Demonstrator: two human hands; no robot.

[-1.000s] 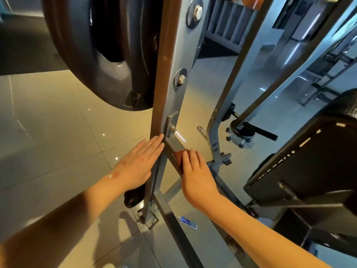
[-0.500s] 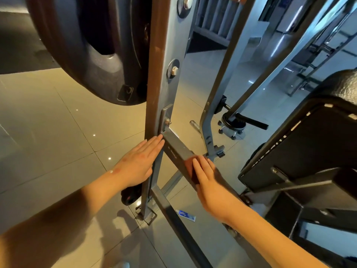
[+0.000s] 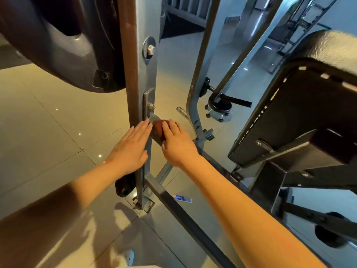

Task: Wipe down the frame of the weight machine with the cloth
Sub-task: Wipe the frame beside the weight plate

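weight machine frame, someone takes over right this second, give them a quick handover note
Left hand: flat, fingers straight, resting on the upright post.
Right hand: flat, pressing the cloth onto the diagonal brace, just below its bolted joint with the post.
Done: nothing shows which parts are already wiped, so cannot tell.
Left: probably the brace's lower length, the floor rail and the post itself.
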